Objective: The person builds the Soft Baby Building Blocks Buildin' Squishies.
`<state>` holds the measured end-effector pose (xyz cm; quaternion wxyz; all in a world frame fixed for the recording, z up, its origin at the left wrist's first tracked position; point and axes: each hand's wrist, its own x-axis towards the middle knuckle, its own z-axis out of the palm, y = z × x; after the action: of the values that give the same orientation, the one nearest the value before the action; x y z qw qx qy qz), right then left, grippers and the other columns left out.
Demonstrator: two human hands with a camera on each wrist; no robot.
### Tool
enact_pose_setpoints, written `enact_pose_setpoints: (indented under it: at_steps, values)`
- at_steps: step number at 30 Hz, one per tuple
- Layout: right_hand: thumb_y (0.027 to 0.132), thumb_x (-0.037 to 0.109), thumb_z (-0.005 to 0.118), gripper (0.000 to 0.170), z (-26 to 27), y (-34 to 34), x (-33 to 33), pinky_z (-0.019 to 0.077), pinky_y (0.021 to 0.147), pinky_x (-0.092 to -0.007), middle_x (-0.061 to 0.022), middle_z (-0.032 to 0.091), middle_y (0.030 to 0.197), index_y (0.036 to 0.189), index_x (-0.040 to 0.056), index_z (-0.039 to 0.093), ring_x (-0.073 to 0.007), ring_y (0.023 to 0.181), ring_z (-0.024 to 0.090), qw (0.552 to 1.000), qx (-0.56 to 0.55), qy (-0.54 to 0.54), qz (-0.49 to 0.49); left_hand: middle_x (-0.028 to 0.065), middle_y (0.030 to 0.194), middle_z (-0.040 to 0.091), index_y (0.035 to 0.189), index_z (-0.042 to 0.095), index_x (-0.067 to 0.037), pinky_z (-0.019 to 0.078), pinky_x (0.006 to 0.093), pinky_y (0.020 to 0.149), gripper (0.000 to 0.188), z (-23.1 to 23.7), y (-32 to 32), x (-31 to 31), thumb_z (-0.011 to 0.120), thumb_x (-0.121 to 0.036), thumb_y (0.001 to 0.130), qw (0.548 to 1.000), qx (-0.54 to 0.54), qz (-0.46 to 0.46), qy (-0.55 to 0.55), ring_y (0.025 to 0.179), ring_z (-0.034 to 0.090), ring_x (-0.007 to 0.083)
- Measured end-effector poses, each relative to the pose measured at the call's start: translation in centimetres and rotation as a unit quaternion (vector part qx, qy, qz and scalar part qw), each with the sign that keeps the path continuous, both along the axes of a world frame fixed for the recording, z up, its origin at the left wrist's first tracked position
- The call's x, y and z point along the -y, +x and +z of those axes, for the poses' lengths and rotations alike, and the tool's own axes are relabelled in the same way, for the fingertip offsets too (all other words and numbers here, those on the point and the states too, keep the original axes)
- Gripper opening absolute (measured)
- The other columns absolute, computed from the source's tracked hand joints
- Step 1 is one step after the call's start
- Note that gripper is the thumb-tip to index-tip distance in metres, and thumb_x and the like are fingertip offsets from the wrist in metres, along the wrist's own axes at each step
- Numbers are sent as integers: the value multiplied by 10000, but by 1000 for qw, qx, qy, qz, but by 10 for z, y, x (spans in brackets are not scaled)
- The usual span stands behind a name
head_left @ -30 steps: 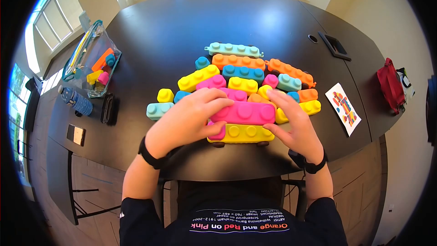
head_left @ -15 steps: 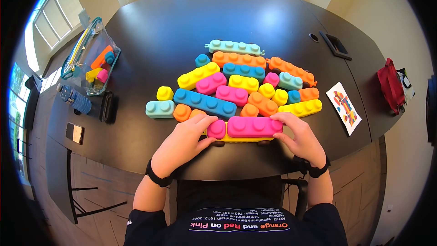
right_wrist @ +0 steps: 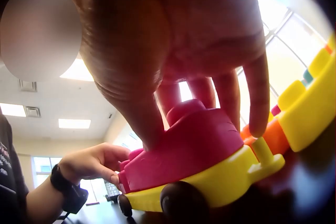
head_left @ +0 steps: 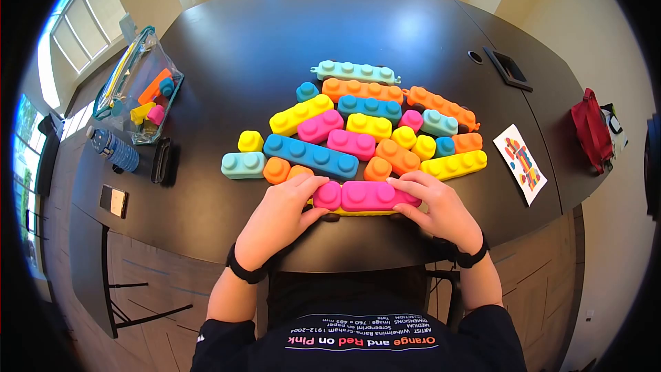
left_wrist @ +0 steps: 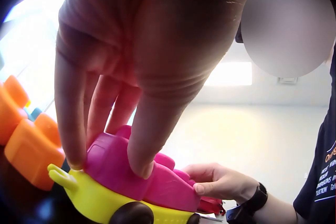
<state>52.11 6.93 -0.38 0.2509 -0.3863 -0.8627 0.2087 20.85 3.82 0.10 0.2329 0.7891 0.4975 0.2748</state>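
Pink blocks (head_left: 368, 196) and yellow car (left_wrist: 97, 195): smooth, soft-sheened plastic by look. Tabletop (head_left: 248, 34) smooth, glossy where light catches it. Bottle (head_left: 120, 153) clear plastic, picture sheet (head_left: 521, 165) paper, shirt (head_left: 261, 351) matt cloth.

"Orange and Red on Pink" on shirt (head_left: 358, 353)

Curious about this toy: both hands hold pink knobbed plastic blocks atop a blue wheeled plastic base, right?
No, the wheeled plastic base is yellow, not blue, as the right wrist view shows; the left hand and right hand hold pink blocks.
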Motion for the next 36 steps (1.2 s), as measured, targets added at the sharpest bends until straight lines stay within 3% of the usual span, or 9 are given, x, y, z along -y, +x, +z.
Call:
enact_pose_setpoints:
  at_steps: [4,9,21,31,36]
  values:
    - [914,203,813,437,0,0,1,571,881,-402,-107,691,1169,1324,89,712,-325,1024,692,1000,0,4,-2,117,1124,693,1251,653,-20,652,361,829,443,-1,1,1,825,-17,843,1000,-2,7,1,999,730,305]
    - [924,214,805,463,7,7,2,569,901,-409,-129,710,1185,1352,83,686,-340,1046,697,999,24,-25,2,93,1097,711,1245,662,-59,615,371,792,443,0,-1,2,842,-100,842,996,-82,22,28,969,738,279]
    - [949,175,780,496,-1,16,13,547,1012,-441,-214,697,1327,1382,-3,616,-405,1197,675,995,-17,-85,-38,94,1135,732,1252,663,-67,604,369,804,460,-2,-2,4,851,-121,836,997,-73,31,17,932,755,273]
    - [939,151,773,509,0,15,10,546,1015,-439,-215,693,1332,1395,-3,606,-409,1201,668,996,-5,-79,-31,103,1131,733,1275,652,-74,604,382,814,476,0,-2,6,849,-136,846,996,-81,32,7,931,759,282]
    - [948,153,758,496,0,15,11,548,1008,-441,-196,695,1340,1399,12,609,-399,1201,670,996,18,-79,-42,105,1103,735,1238,675,-55,597,366,814,433,3,-14,-5,853,-146,854,998,-56,-23,16,939,749,279]
